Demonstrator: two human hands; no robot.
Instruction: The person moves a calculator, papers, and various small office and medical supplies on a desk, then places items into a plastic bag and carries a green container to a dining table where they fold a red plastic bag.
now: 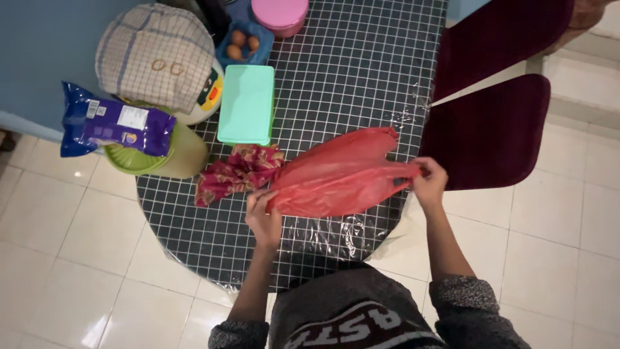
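Note:
A red plastic bag [342, 174] lies flat across the round table [361, 71], which is covered in a black cloth with a white grid. My left hand [263, 216] pinches the bag's bottom end. My right hand [429, 181] grips its handle end at the table's right edge. The bag is stretched between both hands. A crumpled red patterned cloth [237, 171] lies just left of the bag, touching it.
On the table's far side are a mint green lidded box [247, 103], a blue tray of eggs [242, 44], a pink container [279, 14], a checked cloth over an appliance [155, 55], a purple snack packet [113, 126] on a green-lidded tub [171, 158]. A maroon chair [491, 129] stands right.

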